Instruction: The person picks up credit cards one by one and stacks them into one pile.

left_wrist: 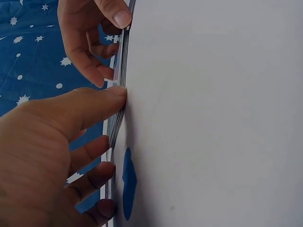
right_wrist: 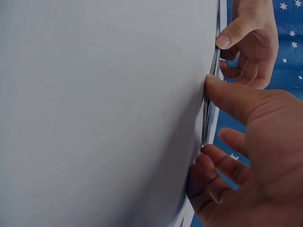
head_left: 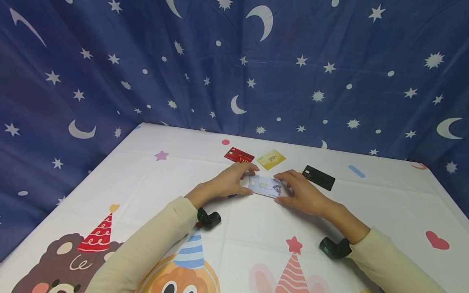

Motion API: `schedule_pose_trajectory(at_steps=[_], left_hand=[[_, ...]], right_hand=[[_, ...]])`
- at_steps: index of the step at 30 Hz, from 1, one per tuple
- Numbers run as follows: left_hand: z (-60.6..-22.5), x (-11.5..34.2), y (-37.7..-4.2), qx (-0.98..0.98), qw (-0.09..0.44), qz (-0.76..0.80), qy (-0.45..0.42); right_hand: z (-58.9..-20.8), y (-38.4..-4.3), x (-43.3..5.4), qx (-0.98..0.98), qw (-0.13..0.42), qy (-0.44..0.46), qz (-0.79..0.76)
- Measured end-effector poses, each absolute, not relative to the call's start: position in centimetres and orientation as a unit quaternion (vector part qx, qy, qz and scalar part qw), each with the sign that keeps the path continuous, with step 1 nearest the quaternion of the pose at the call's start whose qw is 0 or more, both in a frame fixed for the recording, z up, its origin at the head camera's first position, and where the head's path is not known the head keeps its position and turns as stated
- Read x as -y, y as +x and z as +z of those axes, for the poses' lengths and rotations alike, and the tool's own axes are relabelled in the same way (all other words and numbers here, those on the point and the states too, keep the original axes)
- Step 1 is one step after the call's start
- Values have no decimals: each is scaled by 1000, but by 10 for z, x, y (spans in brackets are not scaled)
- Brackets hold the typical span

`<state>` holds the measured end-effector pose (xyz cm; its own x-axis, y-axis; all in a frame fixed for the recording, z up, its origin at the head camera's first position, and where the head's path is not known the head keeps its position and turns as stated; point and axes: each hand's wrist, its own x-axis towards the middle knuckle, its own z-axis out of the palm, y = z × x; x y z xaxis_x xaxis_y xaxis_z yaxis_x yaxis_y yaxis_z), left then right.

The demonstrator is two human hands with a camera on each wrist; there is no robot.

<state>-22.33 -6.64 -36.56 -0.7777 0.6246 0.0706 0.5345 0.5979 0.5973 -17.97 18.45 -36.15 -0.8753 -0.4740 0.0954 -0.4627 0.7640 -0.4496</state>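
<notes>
A small stack of cards lies between the two hands, its top a pale silver VIP card (head_left: 264, 186). At the left end, the left hand (head_left: 231, 180) grips the stack with thumb at the near corner and fingers at the far one. The right hand (head_left: 303, 192) holds the right end the same way. Several thin card edges (left_wrist: 124, 59) show in the left wrist view, and again as a layered stack (right_wrist: 206, 113) in the right wrist view.
Beyond the hands lie a red VIP card (head_left: 238, 154) and a gold card (head_left: 271, 159). A black VIP card (head_left: 319, 178) is behind the right hand. The white tablecloth (head_left: 381, 211) has printed cartoons, and a blue starry curtain (head_left: 205, 53) hangs behind the table.
</notes>
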Motion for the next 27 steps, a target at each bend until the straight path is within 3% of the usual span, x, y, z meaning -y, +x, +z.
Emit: schedule_pose_trajectory(at_steps=[27], left_hand=[[-363, 65, -223, -888, 71, 308, 334]], right_hand=[[-358, -184, -182, -938, 35, -246, -241]])
